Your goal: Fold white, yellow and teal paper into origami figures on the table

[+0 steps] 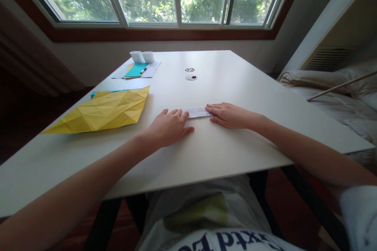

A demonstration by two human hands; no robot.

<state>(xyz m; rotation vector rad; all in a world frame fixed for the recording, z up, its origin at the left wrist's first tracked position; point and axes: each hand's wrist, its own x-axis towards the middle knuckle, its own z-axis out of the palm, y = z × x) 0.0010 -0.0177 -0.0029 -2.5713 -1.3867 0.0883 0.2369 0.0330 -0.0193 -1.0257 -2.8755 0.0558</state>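
A narrow folded strip of white paper [196, 113] lies flat on the white table in front of me. My left hand [171, 126] rests over its left end, palm down, with the thumb stretched toward the right. On the right end lies my right hand [226, 115], its fingers extended and pressing flat on the paper. Only the middle of the strip shows between the two hands; both ends are covered by fingers.
Left of my hands lies a large creased yellow paper [108, 110] over a blue sheet. Farther back are two white paper boxes [141, 57], a turquoise sheet [137, 69] and a pen [145, 68]. Round table inserts [191, 77] sit beyond the strip. A padded seat [330, 98] stands right.
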